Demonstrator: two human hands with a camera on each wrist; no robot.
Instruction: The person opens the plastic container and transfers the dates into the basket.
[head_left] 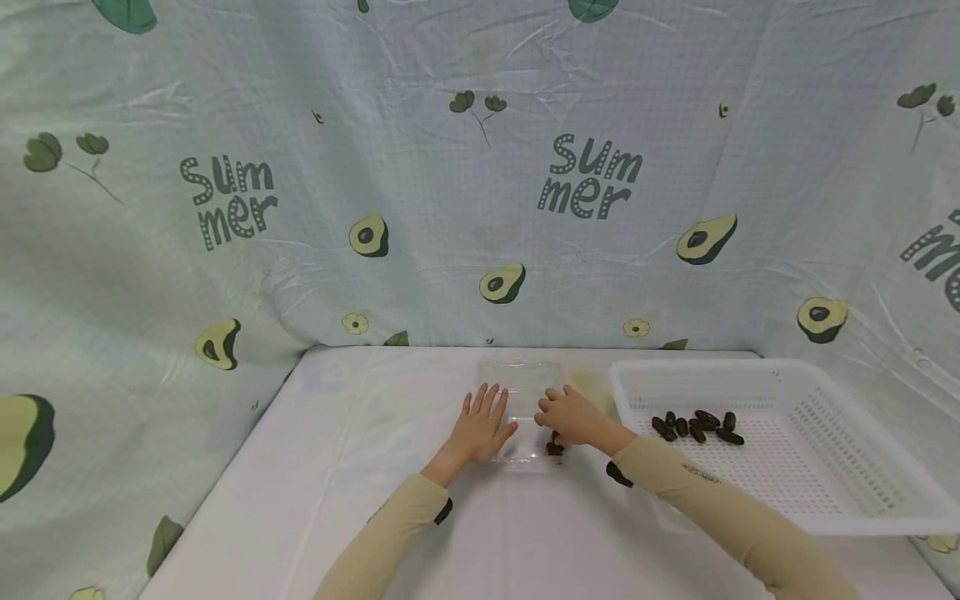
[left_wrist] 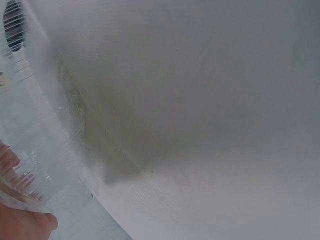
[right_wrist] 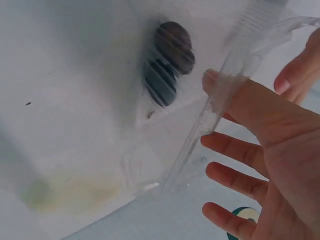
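Observation:
A clear plastic container [head_left: 521, 379] lies on the white table between the two hands. The left hand [head_left: 476, 429] rests along its left side with fingers spread and straight. Over the right side is the right hand [head_left: 573, 417], its fingers bent in the head view. In the right wrist view those fingers [right_wrist: 232, 152] look loosely extended by the clear wall and hold nothing visible. Dark brown dates [right_wrist: 172, 45] lie in the container near them; in the head view the dates [head_left: 554, 448] are partly hidden under the right hand. Only the left thumb [left_wrist: 30, 223] shows clearly in the left wrist view.
On the right stands a white perforated plastic basket [head_left: 712, 367] with several dates [head_left: 663, 428] in it. A pale yellow patch [head_left: 588, 385] marks the table between container and basket. Behind hangs a curtain [head_left: 420, 183] printed with avocados.

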